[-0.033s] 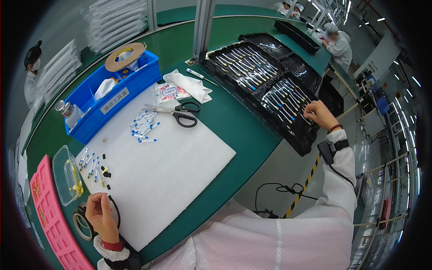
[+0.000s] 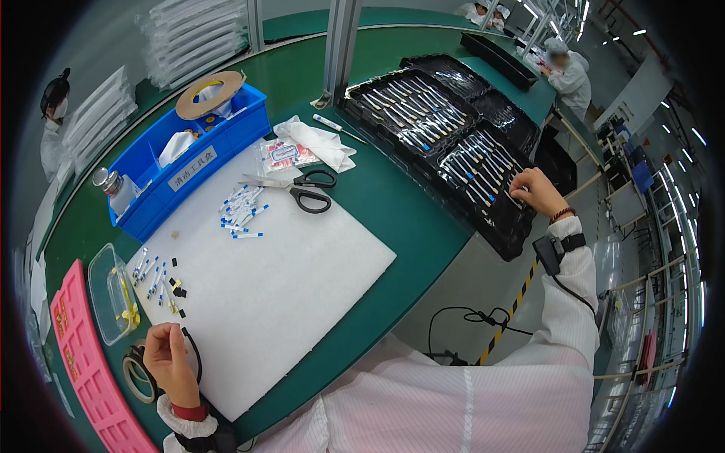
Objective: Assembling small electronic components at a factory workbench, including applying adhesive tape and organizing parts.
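My right hand (image 2: 538, 191) reaches over the near right part of a black plastic tray (image 2: 423, 167), fingertips pinched together at its strips. Whatever sits between those fingertips is too small to make out. Rows of thin white flex strips (image 2: 483, 167), some with blue or pale ends, lie in the tray's compartments. My left hand (image 2: 170, 364) is held above the left edge of a white foam mat (image 2: 302, 302), fingers curled in; their inner side is hidden. Beside it lie rolls of tape (image 2: 139, 374). Small black pieces (image 2: 179, 291) and short white-and-blue strips (image 2: 157, 279) are scattered just beyond.
Black-handled scissors (image 2: 302, 189) and a pile of blue-ended strips (image 2: 240, 208) rest on the mat. Behind stands a blue divided bin (image 2: 192, 162). At left are a clear container (image 2: 113, 298) and a pink tray (image 2: 91, 362). A metal post (image 2: 341, 53) rises from the table.
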Available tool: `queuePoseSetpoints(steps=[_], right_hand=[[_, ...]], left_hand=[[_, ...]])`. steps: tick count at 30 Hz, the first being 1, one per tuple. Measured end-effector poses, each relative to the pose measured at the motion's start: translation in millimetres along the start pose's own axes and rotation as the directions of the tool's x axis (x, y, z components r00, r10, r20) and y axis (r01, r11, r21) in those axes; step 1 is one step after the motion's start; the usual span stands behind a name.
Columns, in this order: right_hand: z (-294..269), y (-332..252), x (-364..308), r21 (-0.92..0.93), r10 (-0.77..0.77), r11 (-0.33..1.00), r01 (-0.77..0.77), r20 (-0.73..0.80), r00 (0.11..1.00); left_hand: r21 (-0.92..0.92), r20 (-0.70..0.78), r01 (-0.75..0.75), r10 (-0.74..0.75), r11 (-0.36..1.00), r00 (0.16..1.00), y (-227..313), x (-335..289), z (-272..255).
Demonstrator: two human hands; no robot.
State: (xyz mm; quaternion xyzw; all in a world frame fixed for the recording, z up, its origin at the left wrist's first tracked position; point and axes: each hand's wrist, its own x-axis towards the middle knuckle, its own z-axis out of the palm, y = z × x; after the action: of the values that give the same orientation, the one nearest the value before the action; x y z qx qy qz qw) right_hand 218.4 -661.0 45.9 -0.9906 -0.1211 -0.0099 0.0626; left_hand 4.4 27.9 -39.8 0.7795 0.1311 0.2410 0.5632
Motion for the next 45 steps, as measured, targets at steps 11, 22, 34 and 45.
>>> queuePoseSetpoints(steps=[11, 22, 34, 45], right_hand=[[-1, -50, 17, 0.221, -0.020, 0.974, 0.059, -0.176, 0.984], [-11, -336, 60, 0.595, -0.664, 0.548, 0.588, -0.119, 0.738], [93, -515, 97, 0.743, -0.839, 0.374, 0.556, 0.015, 0.544], [129, -545, 84, 0.707, -0.827, 0.339, 0.620, -0.089, 0.555]], left_hand=[[0.006, -0.040, 0.006, -0.006, 1.000, 0.999, -2, -7, -18], [-0.024, -0.030, -0.006, 0.005, 1.000, 1.000, 30, -5, -5], [0.052, -0.135, -0.086, 0.092, 0.995, 0.987, 36, 4, -19], [-0.001, -0.185, -0.063, 0.062, 0.998, 0.981, 31, 7, -22]])
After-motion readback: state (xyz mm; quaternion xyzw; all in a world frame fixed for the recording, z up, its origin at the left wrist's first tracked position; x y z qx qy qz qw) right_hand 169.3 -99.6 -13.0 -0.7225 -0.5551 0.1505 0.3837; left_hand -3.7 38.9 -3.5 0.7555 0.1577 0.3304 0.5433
